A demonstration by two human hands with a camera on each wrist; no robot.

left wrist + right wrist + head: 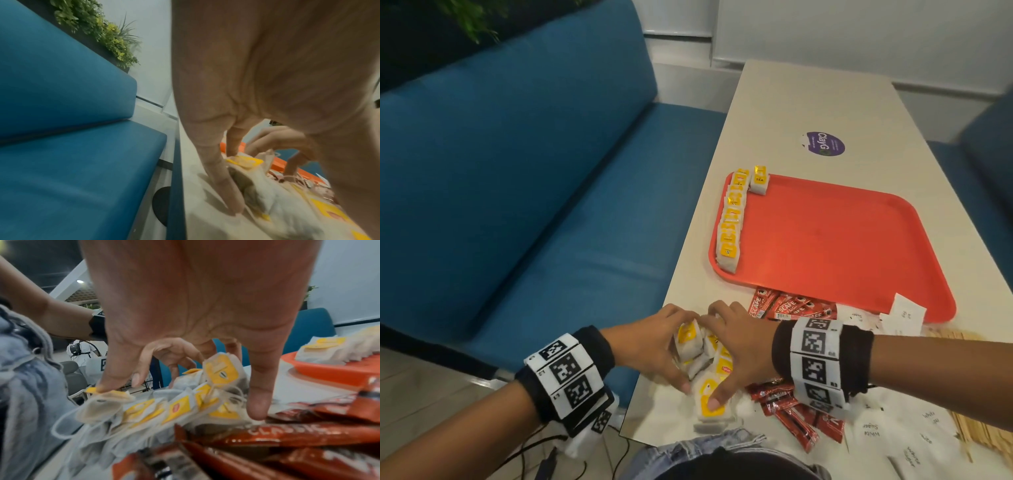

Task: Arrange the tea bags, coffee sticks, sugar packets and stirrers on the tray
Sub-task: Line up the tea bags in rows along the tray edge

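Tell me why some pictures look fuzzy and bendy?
Head view: mostly sharp, though the wide lens bends the table edge, and light glares off the orange tray. Left wrist view: the left hand is too close, so it smears. Right wrist view: the coffee sticks in front blur.

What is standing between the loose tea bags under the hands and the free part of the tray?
Nothing tall blocks the way. Between the loose tea bags and the tray lies only bare table; the coffee sticks lie off to the right against the tray's near rim. Both hands already touch the pile.
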